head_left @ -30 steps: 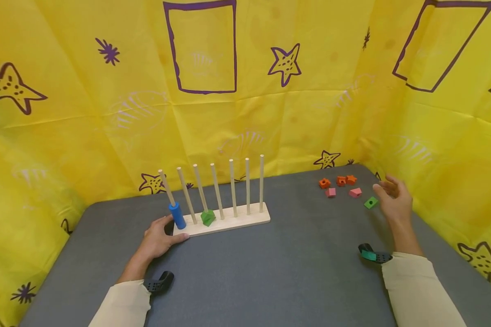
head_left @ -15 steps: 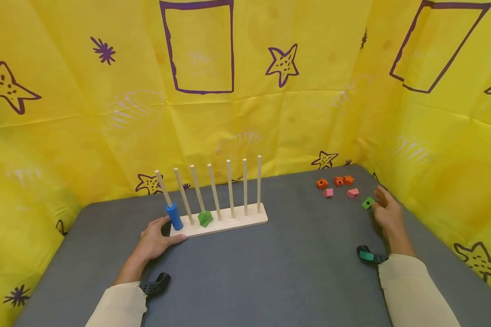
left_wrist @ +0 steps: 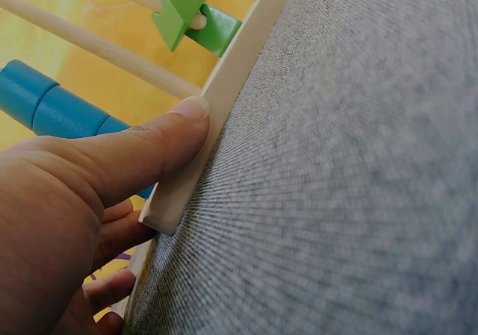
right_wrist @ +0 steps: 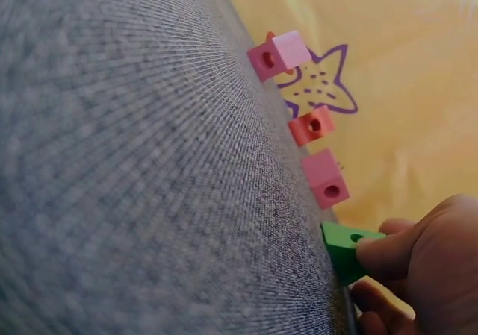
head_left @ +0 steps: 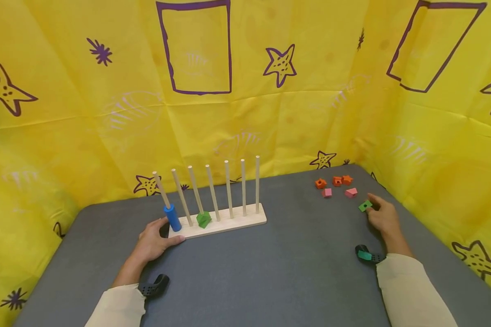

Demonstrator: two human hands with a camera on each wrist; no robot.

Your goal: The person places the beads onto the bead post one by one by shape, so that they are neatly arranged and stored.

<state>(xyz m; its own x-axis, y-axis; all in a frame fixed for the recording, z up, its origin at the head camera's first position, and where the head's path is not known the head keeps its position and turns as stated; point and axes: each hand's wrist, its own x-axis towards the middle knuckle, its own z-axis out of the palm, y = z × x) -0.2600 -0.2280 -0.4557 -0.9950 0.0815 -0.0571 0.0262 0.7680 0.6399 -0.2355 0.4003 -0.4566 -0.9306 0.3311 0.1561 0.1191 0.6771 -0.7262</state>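
At the left, my left hand (head_left: 150, 243) grips the end of a wooden peg board (head_left: 229, 224), thumb along its front edge and other fingers behind. Blue cylinder beads (left_wrist: 67, 110) are stacked on the leftmost peg, beside that hand. Green blocks (head_left: 203, 220) sit at the foot of the third peg, one of them triangular in the left wrist view. Over on the right, my right hand (head_left: 384, 220) pinches a green block with a hole (right_wrist: 343, 249) between thumb and fingers, close to the table surface. Its far side is hidden by the fingers.
Left of and beyond the right hand lie two pink blocks (head_left: 351, 193) and three orange star-shaped blocks (head_left: 320, 183), all loose on the grey table (head_left: 270, 277). A yellow cloth with drawn stars (head_left: 280, 66) hangs along the table's back and sides.
My right hand has moved down and left to the loose green block, its fingers closing from apart to a pinch. The left hand has kept its grip. The head view has shifted slightly.
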